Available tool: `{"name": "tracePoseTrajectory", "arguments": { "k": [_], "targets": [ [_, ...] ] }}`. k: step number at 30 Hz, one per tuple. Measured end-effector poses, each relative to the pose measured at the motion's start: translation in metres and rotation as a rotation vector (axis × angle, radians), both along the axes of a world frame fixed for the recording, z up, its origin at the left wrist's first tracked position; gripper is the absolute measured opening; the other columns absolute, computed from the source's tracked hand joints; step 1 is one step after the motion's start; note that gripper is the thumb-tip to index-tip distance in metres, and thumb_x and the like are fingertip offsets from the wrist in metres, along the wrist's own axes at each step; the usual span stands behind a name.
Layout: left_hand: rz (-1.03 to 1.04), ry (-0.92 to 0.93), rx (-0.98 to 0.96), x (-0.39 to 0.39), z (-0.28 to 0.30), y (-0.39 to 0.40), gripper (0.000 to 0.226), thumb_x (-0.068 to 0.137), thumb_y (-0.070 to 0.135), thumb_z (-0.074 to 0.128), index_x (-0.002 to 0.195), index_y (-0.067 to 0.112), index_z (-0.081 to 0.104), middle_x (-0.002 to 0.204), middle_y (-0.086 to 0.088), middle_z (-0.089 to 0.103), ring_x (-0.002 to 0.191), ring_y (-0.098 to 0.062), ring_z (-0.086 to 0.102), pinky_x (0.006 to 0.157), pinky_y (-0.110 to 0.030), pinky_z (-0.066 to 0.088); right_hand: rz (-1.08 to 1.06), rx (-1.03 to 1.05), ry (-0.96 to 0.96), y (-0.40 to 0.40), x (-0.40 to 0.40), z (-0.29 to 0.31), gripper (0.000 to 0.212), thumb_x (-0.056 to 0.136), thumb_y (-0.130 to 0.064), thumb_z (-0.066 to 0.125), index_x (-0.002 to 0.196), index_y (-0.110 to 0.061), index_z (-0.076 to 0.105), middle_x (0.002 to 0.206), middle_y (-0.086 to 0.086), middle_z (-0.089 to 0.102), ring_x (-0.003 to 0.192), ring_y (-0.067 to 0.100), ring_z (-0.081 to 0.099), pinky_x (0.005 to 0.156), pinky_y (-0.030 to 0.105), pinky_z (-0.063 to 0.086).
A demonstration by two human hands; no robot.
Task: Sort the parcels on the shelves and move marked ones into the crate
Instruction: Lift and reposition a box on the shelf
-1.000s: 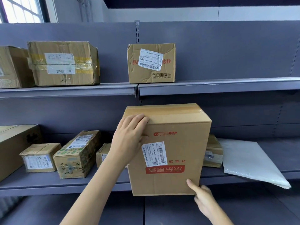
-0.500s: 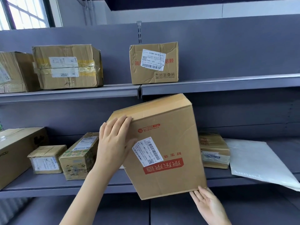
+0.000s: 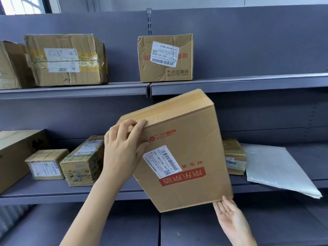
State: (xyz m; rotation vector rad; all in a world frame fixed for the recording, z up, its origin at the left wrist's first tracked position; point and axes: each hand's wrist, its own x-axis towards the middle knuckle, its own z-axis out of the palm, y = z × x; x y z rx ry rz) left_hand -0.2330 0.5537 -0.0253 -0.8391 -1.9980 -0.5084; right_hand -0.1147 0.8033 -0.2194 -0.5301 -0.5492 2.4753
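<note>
1. My left hand point(image 3: 122, 153) has its fingers point(image 3: 132, 126) curled over the top left edge of the big box point(image 3: 184, 150), thumb on the front face: gripping it.
2. My right hand point(image 3: 229, 215) is flat, palm up, fingers straight, fingertips touching the box's bottom right corner.
3. The box is tilted, top leaning left, held in front of the lower shelf point(image 3: 71, 194); its white label point(image 3: 162, 161) and the red print below it read upside down.
4. On the lower shelf, left: a large carton point(image 3: 16, 153), a small box point(image 3: 45, 163), a printed box point(image 3: 83, 160). Right: a flat parcel point(image 3: 234, 155), touching a white mailer bag point(image 3: 276, 171) that overhangs the shelf edge.
5. On the upper shelf point(image 3: 230, 83): a taped box point(image 3: 65, 59), one more at the left edge, and a dented box point(image 3: 166, 58) with a label.
</note>
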Motion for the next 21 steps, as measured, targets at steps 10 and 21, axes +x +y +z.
{"name": "tracePoseTrajectory", "arguments": {
  "k": [10, 21],
  "targets": [
    [-0.124, -0.393, 0.369, 0.001, -0.040, -0.021, 0.054, 0.083, 0.024, 0.067, 0.133, 0.020, 0.045, 0.122, -0.006, 0.045, 0.111, -0.023, 0.039, 0.093, -0.032, 0.030, -0.138, 0.404, 0.124, 0.006, 0.018, 0.050, 0.040, 0.091, 0.001, 0.044, 0.127, -0.015, 0.054, 0.120, -0.002, 0.065, 0.110, 0.008, 0.060, 0.092, 0.029, 0.049],
    [-0.093, -0.847, 0.658, -0.014, -0.109, -0.039, 0.060, 0.084, 0.015, 0.064, 0.137, 0.023, 0.039, 0.118, 0.001, 0.045, 0.107, -0.027, 0.052, 0.093, -0.049, 0.045, -0.149, 0.929, 0.044, -0.003, 0.012, 0.095, 0.059, 0.083, 0.010, 0.056, 0.133, -0.022, 0.048, 0.117, -0.017, 0.064, 0.111, 0.005, 0.059, 0.092, 0.025, 0.049]
  ]
}}
